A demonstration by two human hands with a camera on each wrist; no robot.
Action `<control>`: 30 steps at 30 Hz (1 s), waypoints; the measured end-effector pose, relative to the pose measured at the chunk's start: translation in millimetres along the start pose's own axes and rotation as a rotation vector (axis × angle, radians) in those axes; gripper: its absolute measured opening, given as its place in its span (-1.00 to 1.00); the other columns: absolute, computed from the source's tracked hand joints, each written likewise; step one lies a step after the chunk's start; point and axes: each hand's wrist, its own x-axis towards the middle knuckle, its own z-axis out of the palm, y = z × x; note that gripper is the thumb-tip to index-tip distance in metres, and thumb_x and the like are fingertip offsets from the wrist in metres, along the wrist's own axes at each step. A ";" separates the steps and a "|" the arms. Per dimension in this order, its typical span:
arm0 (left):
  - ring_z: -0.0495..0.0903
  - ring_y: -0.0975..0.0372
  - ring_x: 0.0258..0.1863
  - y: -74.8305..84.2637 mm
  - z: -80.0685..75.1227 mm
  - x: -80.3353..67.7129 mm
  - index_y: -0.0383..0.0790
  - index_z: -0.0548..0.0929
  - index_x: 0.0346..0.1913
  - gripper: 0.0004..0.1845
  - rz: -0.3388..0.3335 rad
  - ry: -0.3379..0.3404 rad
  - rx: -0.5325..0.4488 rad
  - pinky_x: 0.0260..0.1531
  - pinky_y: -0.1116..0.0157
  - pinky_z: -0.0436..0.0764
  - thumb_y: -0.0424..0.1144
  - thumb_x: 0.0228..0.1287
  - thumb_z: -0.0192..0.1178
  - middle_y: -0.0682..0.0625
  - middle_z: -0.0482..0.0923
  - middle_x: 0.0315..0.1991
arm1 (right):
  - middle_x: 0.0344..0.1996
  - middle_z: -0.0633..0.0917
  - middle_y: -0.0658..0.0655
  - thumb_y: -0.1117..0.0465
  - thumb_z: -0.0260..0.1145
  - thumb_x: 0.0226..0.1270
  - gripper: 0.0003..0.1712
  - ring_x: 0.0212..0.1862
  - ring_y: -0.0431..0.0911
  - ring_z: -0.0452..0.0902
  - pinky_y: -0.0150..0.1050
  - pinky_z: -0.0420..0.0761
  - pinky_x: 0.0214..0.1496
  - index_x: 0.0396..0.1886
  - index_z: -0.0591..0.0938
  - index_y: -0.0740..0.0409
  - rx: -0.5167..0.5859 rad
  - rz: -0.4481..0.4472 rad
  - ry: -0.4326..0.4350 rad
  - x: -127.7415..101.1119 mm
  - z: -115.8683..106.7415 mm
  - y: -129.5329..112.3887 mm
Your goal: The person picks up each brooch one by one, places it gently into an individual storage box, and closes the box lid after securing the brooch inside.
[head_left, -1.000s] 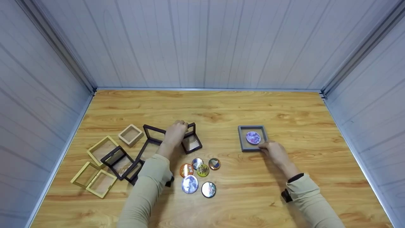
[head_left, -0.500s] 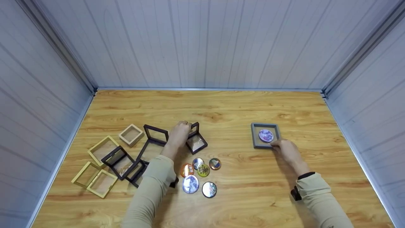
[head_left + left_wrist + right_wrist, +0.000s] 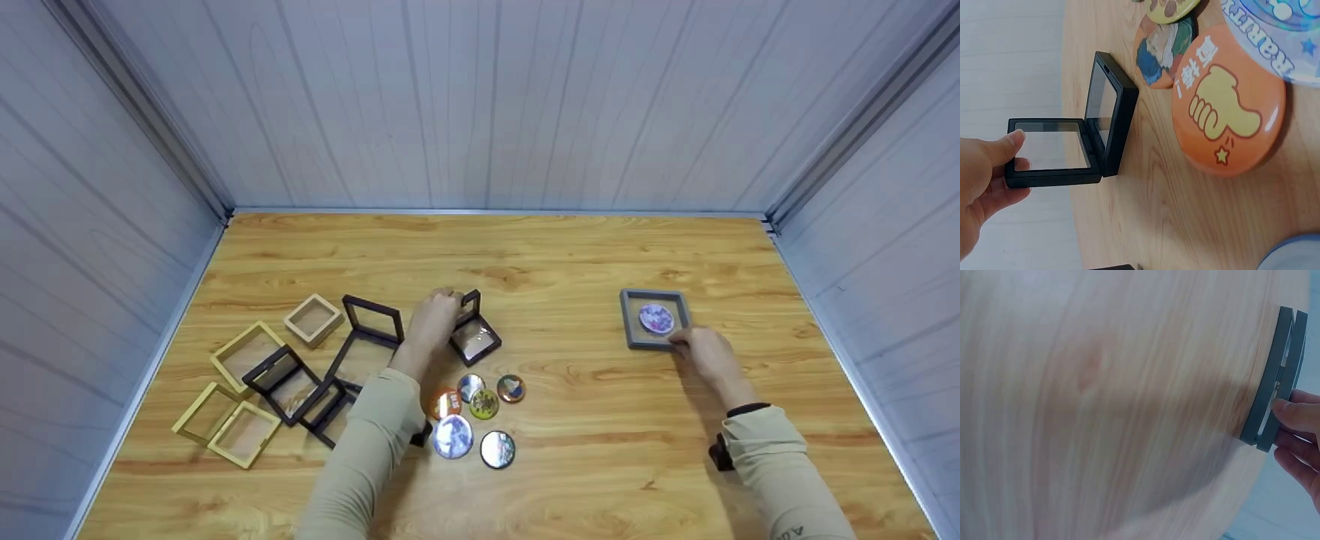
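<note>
In the head view my left hand pinches the raised half of a small black display frame, whose other half lies on the table. The left wrist view shows the thumb and fingers on either side of that black frame's edge. Over to the right, my right hand grips the near right corner of a grey display frame. A round purple-and-white badge sits within the grey frame. From the right wrist, the grey frame appears edge-on, its two halves slightly parted, thumb and fingers at one end.
Several round badges lie in a loose cluster right of the left forearm. To the left are open black frames, yellow frames and a pale wooden one. Grey panel walls enclose the wooden table.
The grey frame has moved right along with my right hand, badge inside. My left hand has shifted the small black frame slightly to the right.
</note>
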 end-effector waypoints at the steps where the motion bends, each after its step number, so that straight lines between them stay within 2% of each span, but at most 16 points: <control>1: 0.54 0.05 -0.36 0.3 0.4 -0.1 -0.37 0.59 -0.40 -0.80 -0.001 0.002 0.002 -0.37 0.21 0.55 -0.24 0.10 0.16 -0.13 0.55 -0.45 | -0.40 0.65 0.27 0.50 0.18 0.06 -0.83 -0.30 0.16 0.55 0.05 0.50 -0.25 -0.37 0.67 0.34 -0.015 -0.001 -0.003 0.1 -1.3 2.0; 9: 0.54 0.06 -0.39 2.8 2.9 -0.9 -0.38 0.57 -0.40 -0.87 0.010 0.017 0.011 -0.40 0.21 0.55 -0.33 0.08 0.17 -0.13 0.52 -0.45 | -0.35 0.63 0.31 0.47 0.16 0.13 -0.83 -0.26 0.19 0.52 0.08 0.47 -0.23 -0.33 0.65 0.36 -0.013 0.076 -0.052 -2.9 -10.2 15.2; 16: 0.53 0.06 -0.35 4.2 2.6 -2.0 -0.37 0.58 -0.37 -0.92 0.007 0.011 0.005 -0.35 0.20 0.54 -0.40 0.09 0.13 -0.14 0.53 -0.41 | -0.32 0.62 0.35 0.50 0.13 0.12 -0.82 -0.24 0.24 0.50 0.10 0.45 -0.22 -0.32 0.64 0.39 -0.044 0.108 -0.083 -2.4 -16.8 26.2; 24: 0.53 0.06 -0.32 5.6 1.5 -5.5 -0.37 0.58 -0.33 -0.87 -0.013 -0.004 -0.017 -0.32 0.21 0.54 -0.50 0.07 0.06 -0.14 0.53 -0.38 | -0.36 0.62 0.35 0.51 0.10 0.11 -0.81 -0.26 0.24 0.51 0.12 0.45 -0.23 -0.36 0.64 0.40 -0.039 0.110 -0.069 -4.4 -18.8 36.3; 30: 0.52 0.06 -0.30 6.1 0.6 -4.2 -0.38 0.58 -0.28 -0.88 -0.044 -0.018 -0.045 -0.34 0.21 0.55 -0.41 0.16 0.07 -0.15 0.52 -0.38 | -0.37 0.62 0.36 0.52 0.11 0.10 -0.82 -0.27 0.27 0.51 0.12 0.46 -0.25 -0.36 0.63 0.40 -0.079 0.085 -0.070 -4.0 -20.7 37.5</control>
